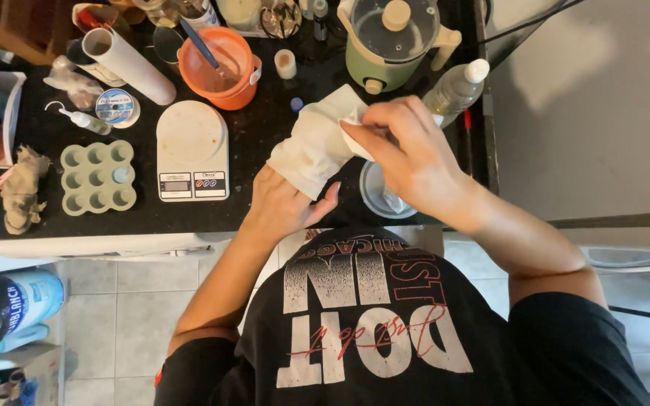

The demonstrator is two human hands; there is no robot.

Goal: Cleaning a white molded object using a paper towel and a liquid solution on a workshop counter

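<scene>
**Both hands working a white glove over the table edge**

Nearest to me I see the black printed shirt (370,323) and both forearms reaching up toward the dark table (265,135). My left hand (283,207) sits at the table's front edge, palm up, its fingers buried inside a white glove (314,143) so that only the heel and thumb show; with the fingers covered, I cannot tell how that grip is set. My right hand (408,154) lies just beside it, its grip pinching the glove's edge between thumb and curled fingers. The glove hangs above the table, between the two hands.

Under my right wrist a small clear cup (378,197) rests near the table edge. Left of the hands stands a white kitchen scale (192,150), then a pale green mould tray (98,177) with round wells, and a small clay figure (22,188) at the far left.

Further back an orange bowl (218,68) holds a blue-handled tool. A green kettle (393,41) with a clear lid stands behind the right hand, with a clear bottle (454,89) leaning just beside it.
</scene>
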